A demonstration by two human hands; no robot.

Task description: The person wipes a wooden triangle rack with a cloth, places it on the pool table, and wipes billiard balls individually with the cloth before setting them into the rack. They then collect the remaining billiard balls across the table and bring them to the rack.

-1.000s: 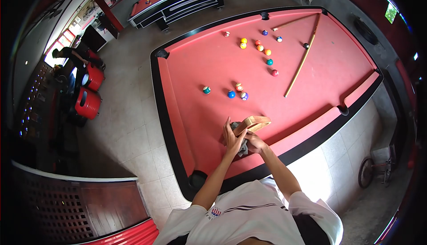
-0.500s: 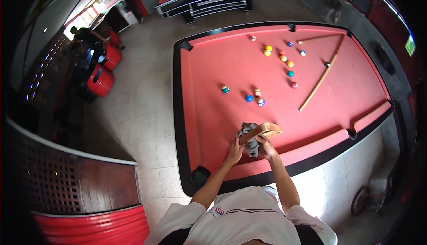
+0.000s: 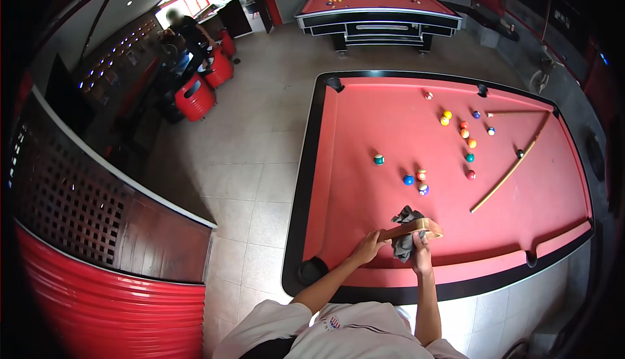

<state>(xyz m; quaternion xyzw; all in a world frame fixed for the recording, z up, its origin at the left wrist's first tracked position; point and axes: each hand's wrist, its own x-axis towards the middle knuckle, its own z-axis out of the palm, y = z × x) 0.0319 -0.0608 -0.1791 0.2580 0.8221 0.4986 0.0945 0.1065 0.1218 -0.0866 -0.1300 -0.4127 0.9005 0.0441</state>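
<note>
My left hand (image 3: 368, 248) grips the near-left end of a wooden triangle rack (image 3: 426, 224), held above the near part of the pool table's pink cloth. A crumpled dark grey rag (image 3: 403, 249) is draped around one side of the rack. My right hand (image 3: 422, 255) is closed on the rag and the rack's right part; its fingers are partly hidden. Beyond the rack lie a blue ball (image 3: 408, 180), a purple striped ball (image 3: 424, 190) and a green striped ball (image 3: 379, 159).
Several more balls, including a red ball (image 3: 471, 174), lie farther back. One cue (image 3: 504, 180) lies diagonally at the right, another cue (image 3: 517, 114) near the far rail. A second pool table (image 3: 381, 27) stands behind. A person (image 3: 189, 36) is near red drums (image 3: 195, 98) at left.
The view has shifted left and up, so the table appears lower and farther right. My hands still hold the rack and rag; my right hand now sits more below the rack's right part.
</note>
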